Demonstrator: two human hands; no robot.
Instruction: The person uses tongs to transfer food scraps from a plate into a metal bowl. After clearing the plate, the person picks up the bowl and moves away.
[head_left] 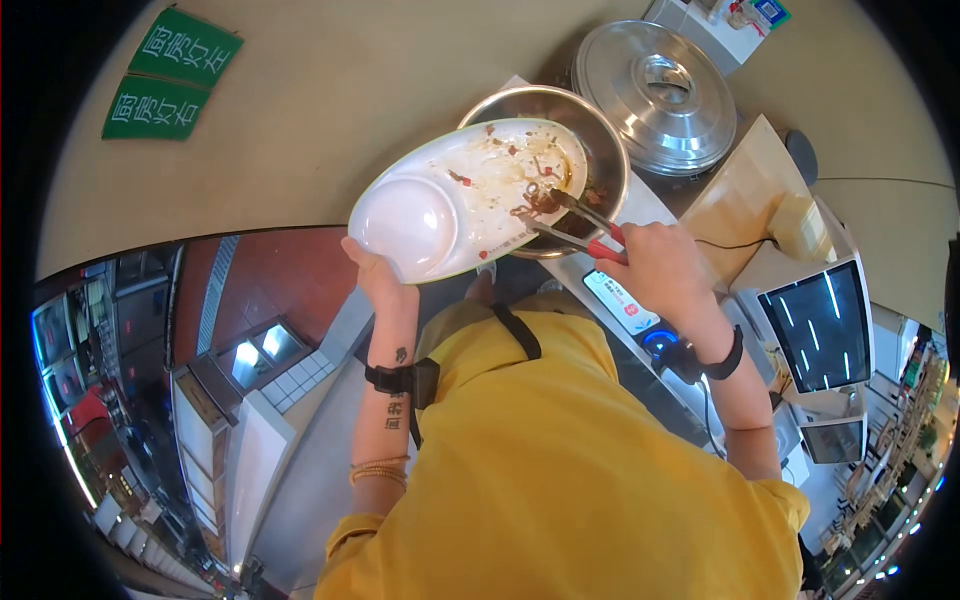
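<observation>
My left hand (372, 268) grips the near edge of a white oval divided plate (430, 215), tilted over a round steel basin (600, 135). The plate carries brown sauce smears and a few food scraps. My right hand (655, 265) holds metal tongs with red handles (575, 222), their tips touching dark leftovers at the plate's lower right rim, above the basin.
A large steel lid (655, 95) lies beyond the basin. To the right stand a monitor (822, 325) and a beige box (760, 190). A card reader with a blue light (640, 315) sits below my right hand. Two green signs (170, 75) hang on the wall.
</observation>
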